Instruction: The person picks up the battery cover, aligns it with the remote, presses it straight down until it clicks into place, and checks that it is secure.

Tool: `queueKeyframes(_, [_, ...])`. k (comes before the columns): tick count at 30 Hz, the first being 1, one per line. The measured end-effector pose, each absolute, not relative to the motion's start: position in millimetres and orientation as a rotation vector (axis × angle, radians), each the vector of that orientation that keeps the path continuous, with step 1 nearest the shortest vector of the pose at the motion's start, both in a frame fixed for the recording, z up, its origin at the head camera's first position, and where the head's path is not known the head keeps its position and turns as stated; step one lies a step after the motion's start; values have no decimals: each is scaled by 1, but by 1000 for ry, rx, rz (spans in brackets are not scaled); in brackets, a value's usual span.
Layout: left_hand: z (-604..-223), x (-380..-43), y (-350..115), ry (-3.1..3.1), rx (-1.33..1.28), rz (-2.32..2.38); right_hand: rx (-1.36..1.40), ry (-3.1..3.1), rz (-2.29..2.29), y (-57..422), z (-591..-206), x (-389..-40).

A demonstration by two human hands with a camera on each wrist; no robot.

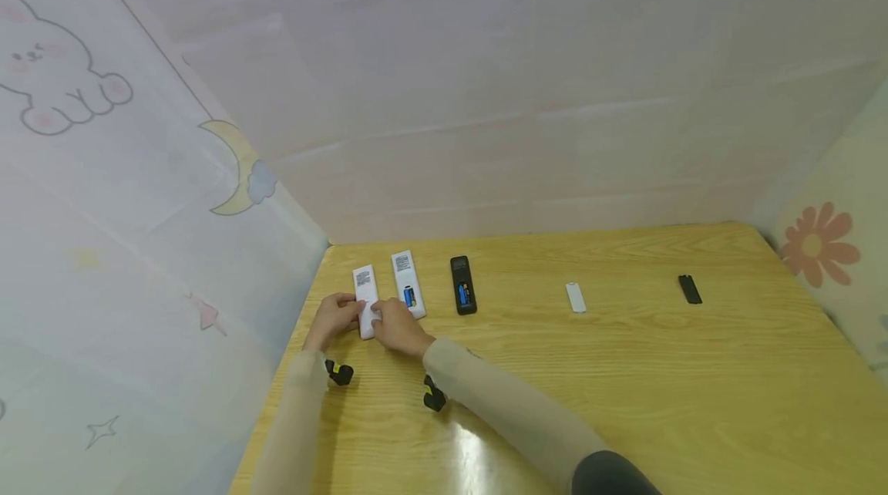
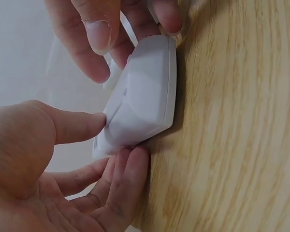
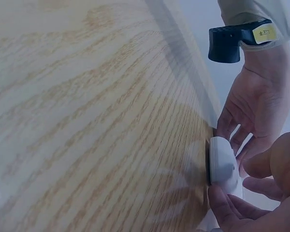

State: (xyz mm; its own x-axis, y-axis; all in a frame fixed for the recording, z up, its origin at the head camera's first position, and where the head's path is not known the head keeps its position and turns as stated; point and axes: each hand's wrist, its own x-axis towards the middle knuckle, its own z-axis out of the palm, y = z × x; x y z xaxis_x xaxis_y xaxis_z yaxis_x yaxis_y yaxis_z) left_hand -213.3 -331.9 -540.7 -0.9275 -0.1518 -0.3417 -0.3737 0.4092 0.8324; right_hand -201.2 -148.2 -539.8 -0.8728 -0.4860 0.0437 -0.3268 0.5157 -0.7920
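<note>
At the table's left end, a white remote control (image 1: 364, 281) lies back side up, with printed text near its far end. My left hand (image 1: 334, 319) pinches it from the left side, the thumb on its back and fingertips low along its edge. From the opposite side my right hand (image 1: 401, 328) grips the same remote, fingers against its edge and thumb over its back. In the left wrist view the remote's rounded near end (image 2: 147, 89) shows between both hands. No batteries show on this remote, though fingers hide part of its back.
Just right stands a second white remote (image 1: 403, 271) with a blue battery in its uncovered compartment. A black remote (image 1: 460, 273) beyond it also shows blue batteries. Farther right lie a white battery cover (image 1: 576, 298) and a black battery cover (image 1: 690, 289). Walls border the wooden table (image 1: 624, 387).
</note>
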Motion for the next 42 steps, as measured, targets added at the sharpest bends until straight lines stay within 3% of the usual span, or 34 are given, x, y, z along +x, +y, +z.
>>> queueKeyframes(15, [-520, -213, -330, 2547, -353, 1324, -641, 2555, -1381, -126, -531, -203])
queueKeyframes(42, [-496, -228, -293, 2559, -171, 1522, -502, 2524, -1555, -54, -495, -227])
